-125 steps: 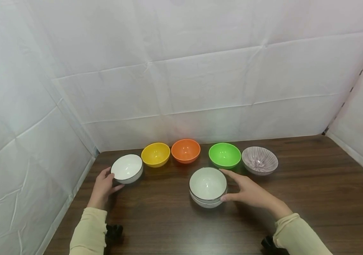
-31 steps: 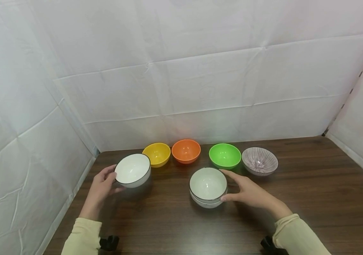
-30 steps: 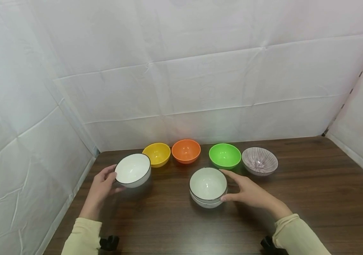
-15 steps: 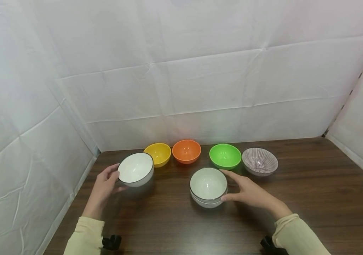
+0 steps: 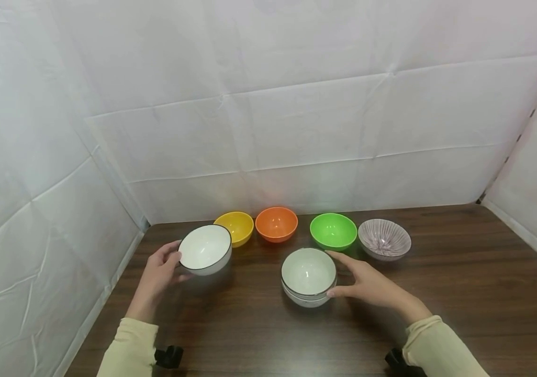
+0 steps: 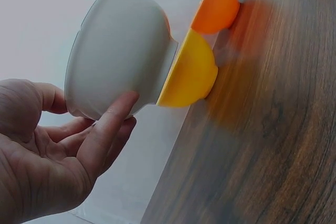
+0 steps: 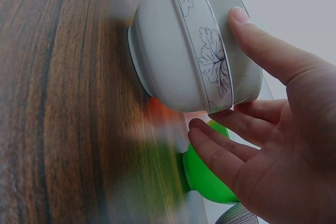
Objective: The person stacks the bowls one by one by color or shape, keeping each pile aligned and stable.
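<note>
My left hand point(image 5: 157, 275) grips a white bowl point(image 5: 205, 248) with a dark rim, thumb at the rim and fingers beneath its side. In the left wrist view this bowl point(image 6: 118, 51) is off the table and tilted. At the middle of the table my right hand point(image 5: 372, 283) holds the upper bowl point(image 5: 308, 271) of a stack by its side, thumb in front and fingers behind. The lower bowl point(image 7: 163, 45) of that stack carries a leaf-patterned band in the right wrist view and stands on the table.
Along the back stand a yellow bowl point(image 5: 235, 229), an orange bowl point(image 5: 276, 224), a green bowl point(image 5: 333, 231) and a purple-striped bowl point(image 5: 384, 239). A white sheet wall point(image 5: 268, 104) rises behind the brown wooden table point(image 5: 461, 272).
My left hand has lifted the white bowl and carried it to the right, partly in front of the yellow bowl. The right hand and the stack have stayed in place.
</note>
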Demonstrator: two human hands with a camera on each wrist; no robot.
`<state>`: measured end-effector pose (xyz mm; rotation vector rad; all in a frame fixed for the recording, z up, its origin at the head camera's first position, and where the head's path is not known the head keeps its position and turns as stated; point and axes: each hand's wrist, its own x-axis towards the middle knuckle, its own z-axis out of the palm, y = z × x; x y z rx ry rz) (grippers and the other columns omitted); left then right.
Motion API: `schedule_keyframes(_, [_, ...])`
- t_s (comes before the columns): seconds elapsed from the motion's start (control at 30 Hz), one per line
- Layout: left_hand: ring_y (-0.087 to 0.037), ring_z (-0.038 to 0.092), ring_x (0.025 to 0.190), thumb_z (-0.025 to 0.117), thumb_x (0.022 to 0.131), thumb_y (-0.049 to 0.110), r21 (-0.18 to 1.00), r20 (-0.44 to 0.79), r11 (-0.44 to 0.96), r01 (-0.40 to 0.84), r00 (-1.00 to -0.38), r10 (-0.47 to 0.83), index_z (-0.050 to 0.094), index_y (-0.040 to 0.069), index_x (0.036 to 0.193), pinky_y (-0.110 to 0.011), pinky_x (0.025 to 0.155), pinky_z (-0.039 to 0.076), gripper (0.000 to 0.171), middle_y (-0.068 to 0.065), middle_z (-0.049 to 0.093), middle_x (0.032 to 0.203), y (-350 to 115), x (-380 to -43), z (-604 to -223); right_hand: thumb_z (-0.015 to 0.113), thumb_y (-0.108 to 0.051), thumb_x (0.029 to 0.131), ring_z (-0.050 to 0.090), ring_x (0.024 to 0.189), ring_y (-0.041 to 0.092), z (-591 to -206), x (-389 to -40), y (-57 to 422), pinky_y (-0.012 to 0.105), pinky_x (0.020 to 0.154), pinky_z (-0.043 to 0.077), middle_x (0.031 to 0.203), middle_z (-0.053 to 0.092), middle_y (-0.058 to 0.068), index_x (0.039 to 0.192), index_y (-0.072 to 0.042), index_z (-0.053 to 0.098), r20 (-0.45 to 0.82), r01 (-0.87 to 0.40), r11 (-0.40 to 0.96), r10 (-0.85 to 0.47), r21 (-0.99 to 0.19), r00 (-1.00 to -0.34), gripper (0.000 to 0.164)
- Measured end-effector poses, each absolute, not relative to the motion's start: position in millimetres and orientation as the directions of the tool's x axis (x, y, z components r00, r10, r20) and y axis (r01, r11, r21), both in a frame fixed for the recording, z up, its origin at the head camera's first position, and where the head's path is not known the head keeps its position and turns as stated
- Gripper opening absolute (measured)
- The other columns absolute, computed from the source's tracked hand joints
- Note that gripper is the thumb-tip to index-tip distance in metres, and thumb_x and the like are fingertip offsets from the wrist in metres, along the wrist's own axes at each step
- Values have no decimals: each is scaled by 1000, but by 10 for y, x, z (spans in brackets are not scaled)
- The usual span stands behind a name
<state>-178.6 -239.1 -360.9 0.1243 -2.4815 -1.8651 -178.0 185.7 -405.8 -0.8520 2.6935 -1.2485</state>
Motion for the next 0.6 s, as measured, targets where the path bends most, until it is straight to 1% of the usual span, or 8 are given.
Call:
schedule_keyframes(0.2, [-42, 49, 119, 36, 102, 10, 965, -17, 260, -29, -999, -51, 29, -9, 144, -28, 72, 62, 47, -35, 44, 134, -2364, -1795, -3586, 74, -47, 76, 50, 123, 35, -4051, -1778, 1853, 62, 102, 41, 138, 52, 22, 143, 0, 37, 178, -462, 522, -504, -717, -845, 90])
schedule_keyframes(0.37, [-37, 53, 115, 36, 102, 11, 962, -12, 272, -21, -999, -35, 31, -8, 144, -28, 72, 63, 46, -34, 46, 134, -2322, -1812, -3557, 75, -45, 75, 50, 124, 34, -4044, -1776, 1854, 61, 103, 41, 138, 53, 20, 143, -1, 38, 173, -452, 531, -493, -717, -853, 89])
schedule_keyframes(0.47, [-35, 54, 114, 37, 102, 11, 963, -18, 270, -25, -999, -30, 31, -7, 143, -28, 73, 62, 45, -33, 47, 134, -2286, -1824, -3542, 75, -46, 75, 49, 124, 34, -4042, -1776, 1856, 62, 103, 40, 139, 52, 20, 143, -1, 38, 172, -452, 534, -492, -715, -853, 89])
schedule_keyframes(0.6, [-37, 52, 116, 37, 102, 11, 967, -8, 255, -11, -1000, -15, 31, -8, 143, -28, 72, 63, 45, -34, 46, 134, -2234, -1846, -3526, 74, -47, 75, 49, 125, 35, -4042, -1779, 1855, 62, 103, 40, 139, 52, 21, 143, -1, 37, 171, -457, 532, -500, -712, -849, 90])
